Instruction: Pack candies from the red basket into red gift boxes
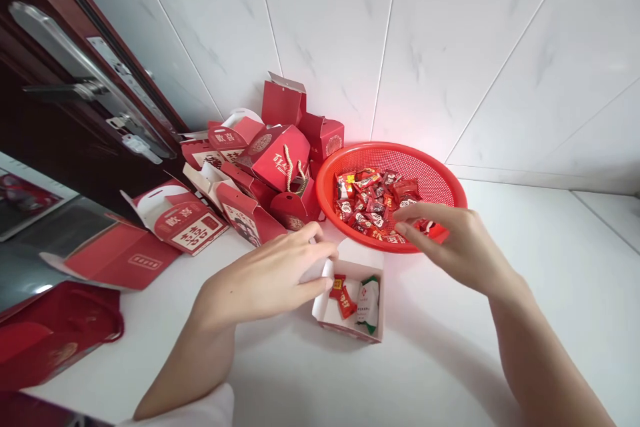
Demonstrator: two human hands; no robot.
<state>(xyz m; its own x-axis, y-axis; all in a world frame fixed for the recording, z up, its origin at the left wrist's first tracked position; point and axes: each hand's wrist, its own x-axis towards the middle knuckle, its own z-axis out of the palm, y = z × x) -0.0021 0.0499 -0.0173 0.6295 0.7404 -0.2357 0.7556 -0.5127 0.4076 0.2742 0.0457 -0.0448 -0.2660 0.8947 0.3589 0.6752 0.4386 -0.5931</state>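
Observation:
In the head view a small open paper box (381,300) stands on the white surface. In it lie two red-wrapped candies (346,301) and a white-and-green packet (369,303). My left hand (275,273) is at the box's left side, thumb and fingers around its edge; part of the grip is hidden. My right hand (450,240) hovers over the near right rim of a red plastic basket (440,187), thumb and forefinger slightly apart, with nothing visible between them. Many wrapped candies (375,203), mostly red, fill the basket's left part.
Red gift boxes (275,157) are heaped left of the basket against the tiled wall (325,27). More opened boxes (185,217) lie further left, with a red bag (65,327) at the near left. A dark door (50,113) with a metal handle borders the left side.

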